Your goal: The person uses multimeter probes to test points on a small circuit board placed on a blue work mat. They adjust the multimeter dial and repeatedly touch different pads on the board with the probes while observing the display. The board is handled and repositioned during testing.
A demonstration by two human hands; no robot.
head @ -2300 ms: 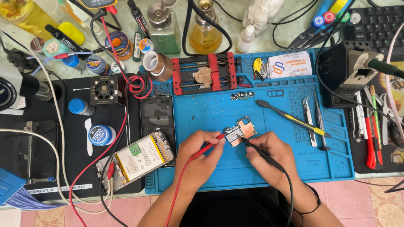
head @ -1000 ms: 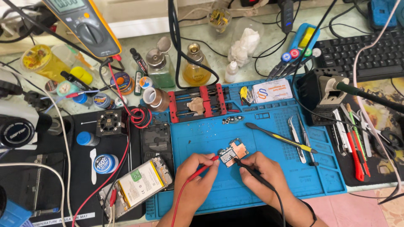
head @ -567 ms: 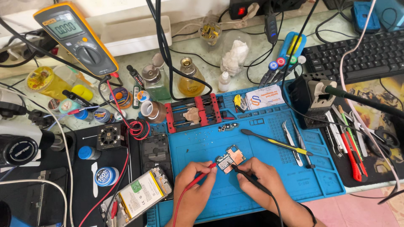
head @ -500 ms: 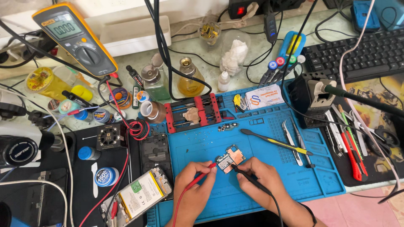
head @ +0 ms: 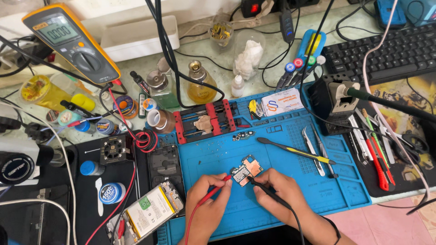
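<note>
I see two hands low centre on the blue mat (head: 290, 181). Left hand (head: 206, 206) is closed in a pen grip on the red probe (head: 213, 189), tip touching the left edge of the board (head: 245, 169). Right hand (head: 279, 193) is closed the same way on the black probe (head: 265, 190), tip at the board's lower edge. One board, small, copper-shielded, flat on the mat just above both hands. Two probes, one red lead, one black lead; the red runs down off frame, the black runs back past the right wrist.

Outward on the mat: one yellow-black spudger (head: 295, 151) to the right of the board, two tweezers (head: 318, 149) beyond it, one small flex part (head: 244, 135) above the board, one red board clamp (head: 204, 121) at the mat's top edge holding a second small board.

Left of the mat: one opened phone (head: 145, 213) with battery showing, one black back shell (head: 165, 165), one small fan (head: 112, 148).

Far left top: one yellow meter (head: 68, 41), screen lit; reading too small for me to trust. Two glass bottles (head: 200, 84) stand behind the clamp. Right side: one iron stand (head: 334, 102), one keyboard (head: 386, 47), a row of hand tools (head: 372, 145) I can't count cleanly.
</note>
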